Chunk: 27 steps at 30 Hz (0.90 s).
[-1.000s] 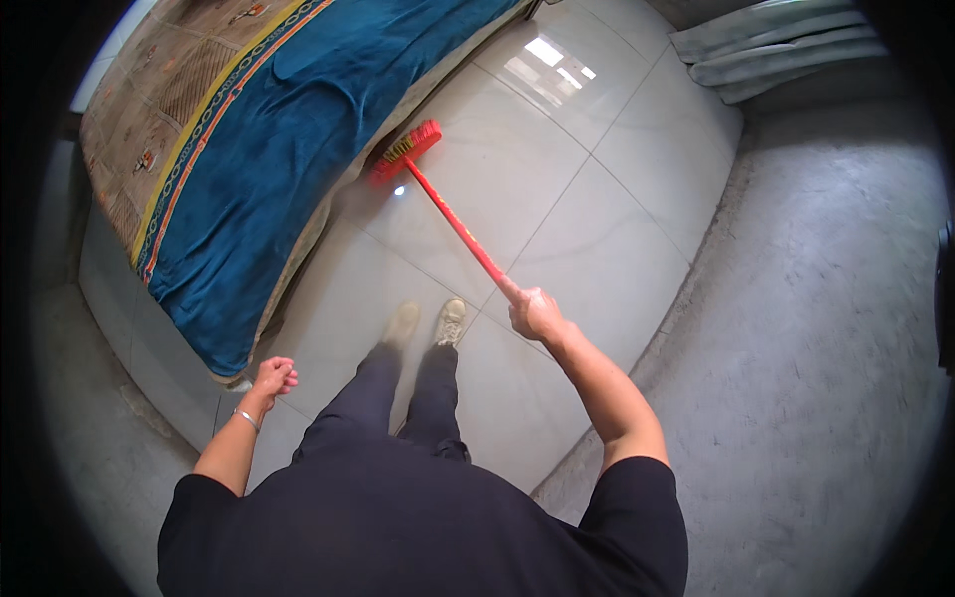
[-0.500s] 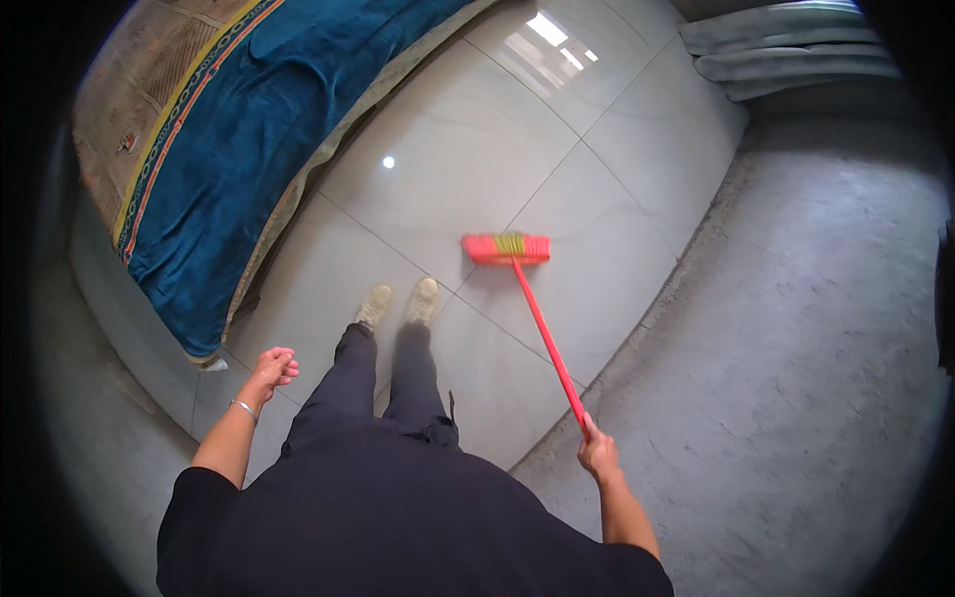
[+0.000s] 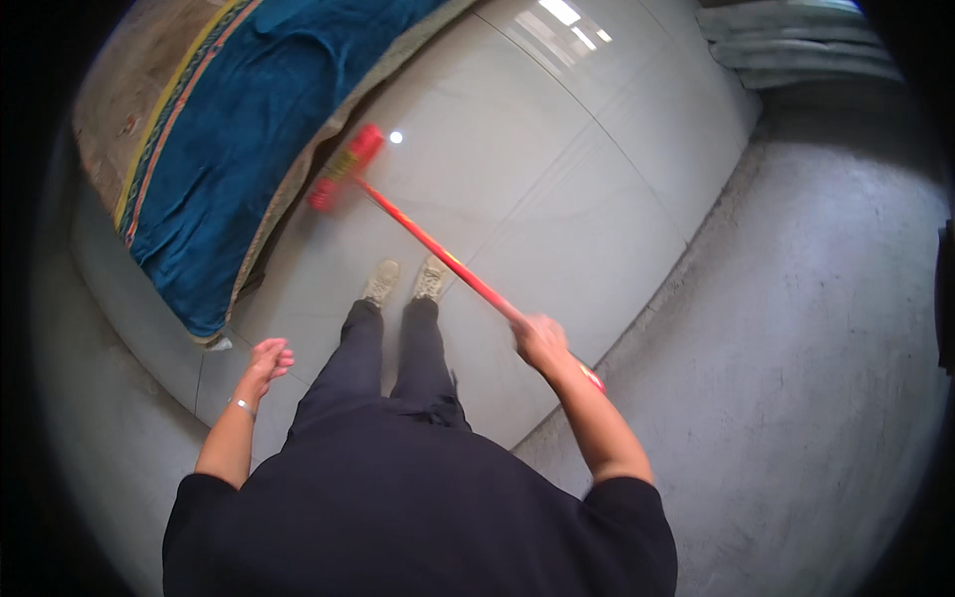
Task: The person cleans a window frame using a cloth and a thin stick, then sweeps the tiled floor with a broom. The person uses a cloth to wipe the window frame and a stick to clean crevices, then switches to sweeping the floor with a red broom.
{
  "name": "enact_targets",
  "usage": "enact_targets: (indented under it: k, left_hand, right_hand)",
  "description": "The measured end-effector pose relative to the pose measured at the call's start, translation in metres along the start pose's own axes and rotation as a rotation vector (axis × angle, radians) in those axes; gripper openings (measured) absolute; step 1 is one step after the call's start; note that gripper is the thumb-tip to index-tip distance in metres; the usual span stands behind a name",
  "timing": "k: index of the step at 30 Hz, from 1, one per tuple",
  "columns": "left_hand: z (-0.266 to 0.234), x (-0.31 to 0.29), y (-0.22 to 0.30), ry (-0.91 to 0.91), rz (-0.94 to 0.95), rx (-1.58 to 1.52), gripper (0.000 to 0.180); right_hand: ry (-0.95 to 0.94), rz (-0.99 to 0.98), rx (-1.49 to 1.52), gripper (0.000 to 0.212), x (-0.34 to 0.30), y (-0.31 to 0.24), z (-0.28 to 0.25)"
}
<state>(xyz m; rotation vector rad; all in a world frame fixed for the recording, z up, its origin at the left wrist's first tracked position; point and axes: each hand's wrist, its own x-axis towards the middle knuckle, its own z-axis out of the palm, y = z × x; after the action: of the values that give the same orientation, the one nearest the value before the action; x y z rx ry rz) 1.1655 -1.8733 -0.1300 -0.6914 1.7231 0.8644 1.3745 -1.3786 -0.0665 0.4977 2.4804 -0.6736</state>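
Note:
A red broom (image 3: 428, 242) slants across the tiled floor, and my right hand (image 3: 541, 340) is wrapped round its handle close to the upper end. Its red and yellow head (image 3: 346, 167), smeared by motion, is at the edge of a blue cloth (image 3: 254, 139) that hangs down at the left. A short bit of the handle shows past my right forearm. My left hand (image 3: 267, 362), a bracelet at its wrist, hangs beside my left leg with its fingers curled and nothing in them.
Pale shoes (image 3: 430, 279) on my feet stand on glossy grey tiles (image 3: 557, 229). To the right, a rough grey concrete surface (image 3: 786, 328) runs along the tile edge. Grey folded or corrugated material (image 3: 806, 45) lies at the far right. The blue cloth has a patterned border.
The broom head has swept from the middle of the floor leftward and away to the blue cloth. My right hand has moved left and forward with the handle. My left hand stays nearly in place.

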Motion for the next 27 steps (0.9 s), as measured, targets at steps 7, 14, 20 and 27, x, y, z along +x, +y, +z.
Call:
enact_targets:
  k: [7, 14, 20, 27]
  left_hand:
    - [-0.039, -0.022, -0.015, 0.113, -0.143, 0.018, 0.022]
    - [-0.007, 0.0, 0.015, 0.019, -0.119, 0.122, 0.023]
    - [0.023, 0.013, 0.051, -0.049, -0.055, 0.15, 0.023]
    - [0.023, 0.013, 0.037, -0.03, -0.098, 0.184, 0.023]
  right_hand:
    - [-0.046, 0.194, 0.048, 0.052, 0.05, 0.022, 0.051]
    - [-0.22, 0.679, 0.091, 0.05, -0.149, 0.075, 0.048]
    - [-0.072, 0.769, 0.148, 0.046, -0.279, 0.059, 0.04]
    - [0.161, 0.472, 0.148, 0.05, -0.17, 0.065, 0.002]
